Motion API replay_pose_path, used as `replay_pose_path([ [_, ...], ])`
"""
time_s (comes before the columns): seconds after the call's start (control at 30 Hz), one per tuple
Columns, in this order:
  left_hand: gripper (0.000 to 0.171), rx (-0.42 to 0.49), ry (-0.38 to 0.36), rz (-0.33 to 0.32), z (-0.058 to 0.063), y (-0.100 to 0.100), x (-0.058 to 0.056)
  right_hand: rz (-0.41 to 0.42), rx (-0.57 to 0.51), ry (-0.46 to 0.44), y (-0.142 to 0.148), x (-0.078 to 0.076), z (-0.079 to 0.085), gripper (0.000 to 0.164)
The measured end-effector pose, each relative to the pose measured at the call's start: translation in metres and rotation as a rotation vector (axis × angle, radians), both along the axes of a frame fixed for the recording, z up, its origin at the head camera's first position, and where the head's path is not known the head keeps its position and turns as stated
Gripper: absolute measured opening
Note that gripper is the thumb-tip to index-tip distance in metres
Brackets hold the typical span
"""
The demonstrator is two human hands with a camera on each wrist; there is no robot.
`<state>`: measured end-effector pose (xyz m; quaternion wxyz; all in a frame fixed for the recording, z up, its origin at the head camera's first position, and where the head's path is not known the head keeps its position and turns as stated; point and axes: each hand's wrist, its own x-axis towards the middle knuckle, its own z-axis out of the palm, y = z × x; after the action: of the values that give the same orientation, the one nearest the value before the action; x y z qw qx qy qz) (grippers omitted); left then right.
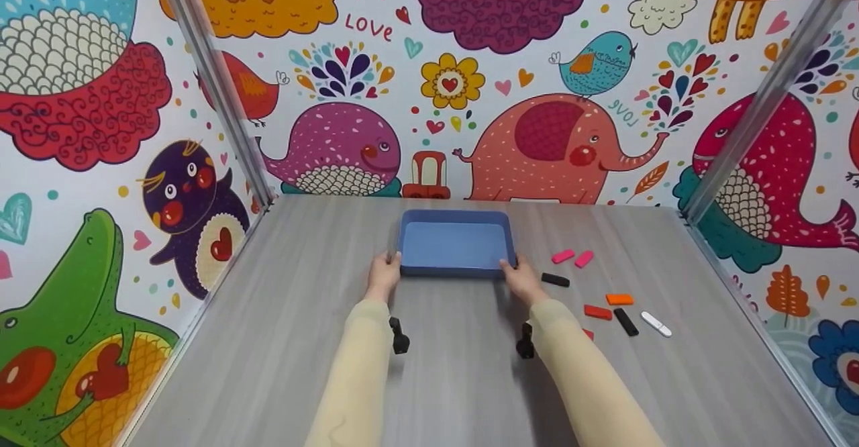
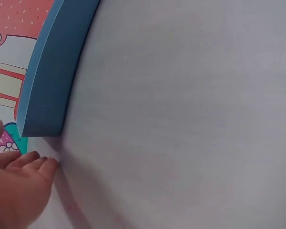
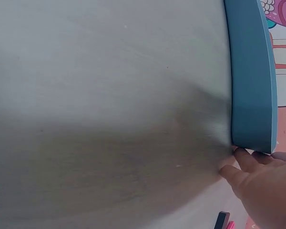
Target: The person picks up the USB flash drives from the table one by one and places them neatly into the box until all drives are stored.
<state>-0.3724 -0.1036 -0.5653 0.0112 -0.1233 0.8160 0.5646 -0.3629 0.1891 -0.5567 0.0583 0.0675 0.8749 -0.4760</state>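
A shallow blue rectangular tray (image 1: 456,272) lies on the grey table before the back wall. My left hand (image 1: 384,276) is beside the tray's left front corner. In the left wrist view its loosely bent fingers (image 2: 33,162) sit just off the end of the blue wall (image 2: 52,81). At the opposite corner my right hand (image 1: 523,279) holds the tray, thumb over the rim and fingers against the outer side. The right wrist view shows those fingers (image 3: 245,162) at the end of the tray wall (image 3: 252,86).
To the right lie several small capped sticks: pink (image 1: 584,258), black (image 1: 556,280), orange (image 1: 619,299), red (image 1: 598,311) and white (image 1: 655,324). One red piece (image 1: 588,333) is partly hidden by my right sleeve. Printed cartoon walls and metal posts (image 1: 758,98) border the table.
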Motion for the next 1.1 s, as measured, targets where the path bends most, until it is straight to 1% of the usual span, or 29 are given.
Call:
replay_pose_path([
  [0.1,0.050,-0.017,0.007,-0.021,0.000,0.002,0.000,0.003,-0.001,0.004,0.000,0.001,-0.001,0.066],
  [0.2,0.050,-0.014,-0.003,-0.038,0.000,0.004,0.000,0.005,-0.008,0.002,0.001,0.000,-0.001,0.067],
  [0.27,0.054,-0.007,-0.005,-0.039,0.000,0.004,0.000,0.007,-0.018,0.005,0.002,0.000,-0.001,0.066],
  [0.33,0.053,0.010,-0.004,-0.033,0.001,0.006,-0.001,0.008,-0.039,0.017,0.002,-0.001,-0.002,0.065],
  [0.43,0.050,0.031,0.017,-0.009,0.000,0.008,-0.002,0.001,-0.071,0.039,0.002,-0.003,-0.003,0.061],
  [0.53,0.047,0.041,0.037,0.023,-0.001,0.011,-0.002,-0.023,-0.091,0.048,0.002,-0.003,-0.003,0.058],
  [0.7,0.042,0.040,0.040,0.063,-0.002,0.014,0.003,-0.071,-0.072,0.061,0.001,0.001,-0.004,0.055],
  [0.8,0.039,0.018,0.056,0.091,-0.004,0.016,0.003,-0.094,-0.054,0.087,0.001,0.002,-0.006,0.051],
  [0.97,0.030,-0.046,0.071,0.167,-0.007,0.017,0.006,-0.122,-0.047,0.121,0.004,0.003,-0.012,0.041],
  [1.1,0.023,-0.066,0.090,0.200,-0.010,0.018,0.009,-0.152,-0.049,0.136,0.006,0.005,-0.018,0.035],
])
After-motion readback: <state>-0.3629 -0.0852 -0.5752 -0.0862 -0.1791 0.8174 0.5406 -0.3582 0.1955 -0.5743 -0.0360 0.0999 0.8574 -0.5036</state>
